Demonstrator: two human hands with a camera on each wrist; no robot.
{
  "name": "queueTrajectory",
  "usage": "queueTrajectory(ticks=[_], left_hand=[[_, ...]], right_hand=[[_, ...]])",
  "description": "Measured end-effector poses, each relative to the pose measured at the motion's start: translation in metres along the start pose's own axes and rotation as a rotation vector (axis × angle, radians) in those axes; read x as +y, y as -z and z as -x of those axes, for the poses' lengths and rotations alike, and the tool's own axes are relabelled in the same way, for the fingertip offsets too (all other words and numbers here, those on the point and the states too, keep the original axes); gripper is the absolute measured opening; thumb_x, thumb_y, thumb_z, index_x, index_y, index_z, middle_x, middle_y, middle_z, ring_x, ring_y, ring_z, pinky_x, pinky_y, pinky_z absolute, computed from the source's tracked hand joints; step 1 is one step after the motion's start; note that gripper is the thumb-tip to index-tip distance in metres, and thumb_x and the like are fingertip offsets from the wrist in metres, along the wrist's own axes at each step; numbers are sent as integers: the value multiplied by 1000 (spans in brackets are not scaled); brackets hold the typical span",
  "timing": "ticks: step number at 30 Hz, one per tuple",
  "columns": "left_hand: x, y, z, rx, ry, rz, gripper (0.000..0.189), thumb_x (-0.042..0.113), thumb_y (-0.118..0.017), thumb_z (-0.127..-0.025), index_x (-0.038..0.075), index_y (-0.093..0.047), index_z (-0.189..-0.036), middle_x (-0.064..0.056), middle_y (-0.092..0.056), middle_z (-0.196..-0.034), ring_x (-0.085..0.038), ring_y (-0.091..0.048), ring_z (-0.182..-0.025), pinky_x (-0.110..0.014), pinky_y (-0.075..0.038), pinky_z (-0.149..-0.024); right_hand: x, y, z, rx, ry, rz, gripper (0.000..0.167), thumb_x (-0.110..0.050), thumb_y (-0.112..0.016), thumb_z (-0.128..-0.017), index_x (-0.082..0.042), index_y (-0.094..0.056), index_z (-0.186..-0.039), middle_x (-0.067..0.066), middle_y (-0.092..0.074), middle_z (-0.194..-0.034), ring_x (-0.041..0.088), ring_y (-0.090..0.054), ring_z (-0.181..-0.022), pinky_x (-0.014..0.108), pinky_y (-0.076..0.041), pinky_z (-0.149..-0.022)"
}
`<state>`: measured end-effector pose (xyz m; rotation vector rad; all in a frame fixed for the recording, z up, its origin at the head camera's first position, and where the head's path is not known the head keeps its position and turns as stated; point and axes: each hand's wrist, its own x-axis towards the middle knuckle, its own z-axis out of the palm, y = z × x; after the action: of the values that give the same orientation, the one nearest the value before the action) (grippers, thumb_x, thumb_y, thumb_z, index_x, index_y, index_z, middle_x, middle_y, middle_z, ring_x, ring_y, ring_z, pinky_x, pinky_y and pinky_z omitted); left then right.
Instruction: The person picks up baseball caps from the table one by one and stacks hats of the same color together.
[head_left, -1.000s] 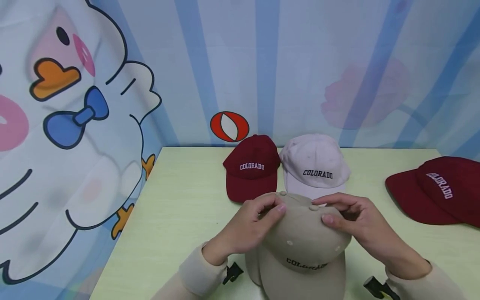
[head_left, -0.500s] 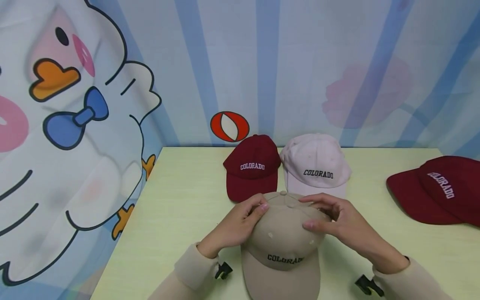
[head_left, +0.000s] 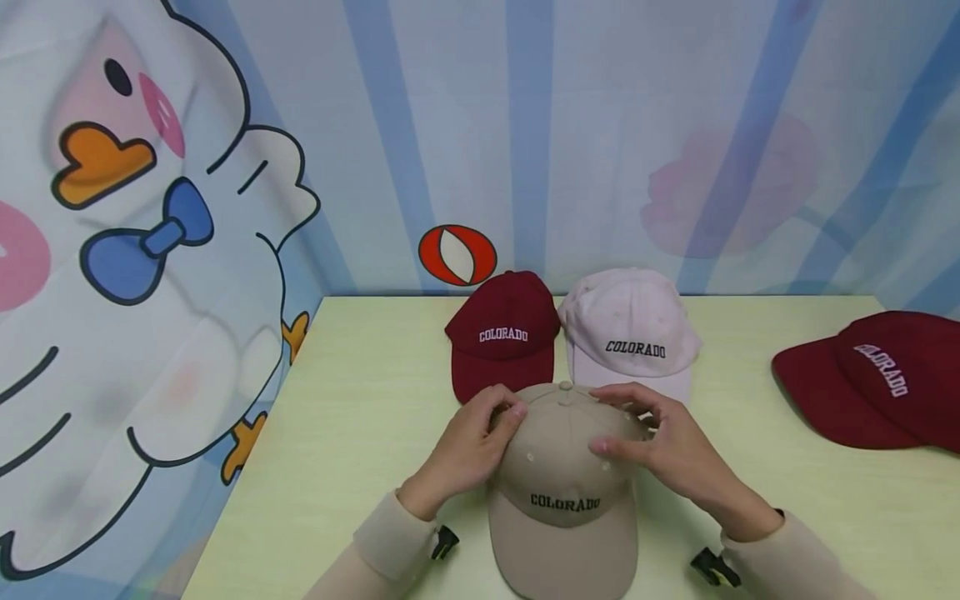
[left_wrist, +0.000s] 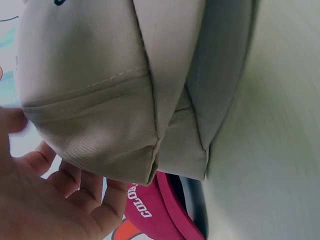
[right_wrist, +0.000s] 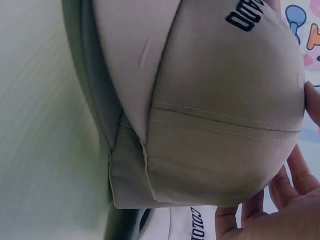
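Note:
Two beige baseball caps stand nested on the table at the front centre. The upper cap (head_left: 562, 454), lettered COLORADO, covers the lower one in the head view, its brim toward me. Under it, the lower cap (left_wrist: 182, 142) shows its edge and brim in the left wrist view. My left hand (head_left: 468, 446) holds the left side of the upper crown, thumb on top and fingers round the side. On the right side my right hand (head_left: 671, 446) holds the same crown between thumb and fingers; the fingers (right_wrist: 285, 190) curve round it in the right wrist view.
A dark red cap (head_left: 502, 342) and a white cap (head_left: 633, 333) sit side by side just behind the beige ones. Another dark red cap (head_left: 877, 383) lies at the right. A cartoon-printed cloth (head_left: 600, 150) hangs behind the table (head_left: 337, 400).
Both hands have moved left with the upper beige cap, lowering it onto the other one. Its crown and brim now line up with the lower cap. The other caps stay put.

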<state>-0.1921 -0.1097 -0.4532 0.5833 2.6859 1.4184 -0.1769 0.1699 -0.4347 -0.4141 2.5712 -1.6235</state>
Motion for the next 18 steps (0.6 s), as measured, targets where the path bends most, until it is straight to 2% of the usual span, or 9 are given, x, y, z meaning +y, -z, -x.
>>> queueTrajectory(ticks=[4,8,12,18], left_hand=[[2,0,1,-7,48,-28,40,53,-68,-95,22,-59,-118,5,-57,-112,-12,-53,-108,-39,-49,-95],[3,-2,2,8,65,-57,57,60,-76,-85,24,-55,-123,5,-52,-114,-12,-48,-110,-38,-48,-93],[3,-4,2,32,62,-78,58,60,-77,-84,23,-54,-123,4,-51,-113,-13,-47,-109,-38,-47,-91],[4,-7,3,51,66,-92,59,60,-77,-84,22,-54,-122,2,-51,-111,-14,-48,-106,-38,-46,-90]], right_hand=[[1,-2,-1,22,-30,-3,47,-30,-86,-85,-24,-69,-128,2,-68,-123,27,-57,-99,31,-52,-75],[3,-4,-2,45,-35,6,48,-31,-87,-84,-25,-68,-129,5,-66,-120,29,-58,-97,30,-54,-71],[5,-6,-2,59,-36,28,49,-32,-86,-86,-23,-66,-130,7,-64,-120,29,-58,-99,30,-54,-73],[8,-7,-2,83,-26,80,50,-33,-86,-86,-19,-66,-130,5,-61,-128,23,-56,-106,30,-52,-83]])
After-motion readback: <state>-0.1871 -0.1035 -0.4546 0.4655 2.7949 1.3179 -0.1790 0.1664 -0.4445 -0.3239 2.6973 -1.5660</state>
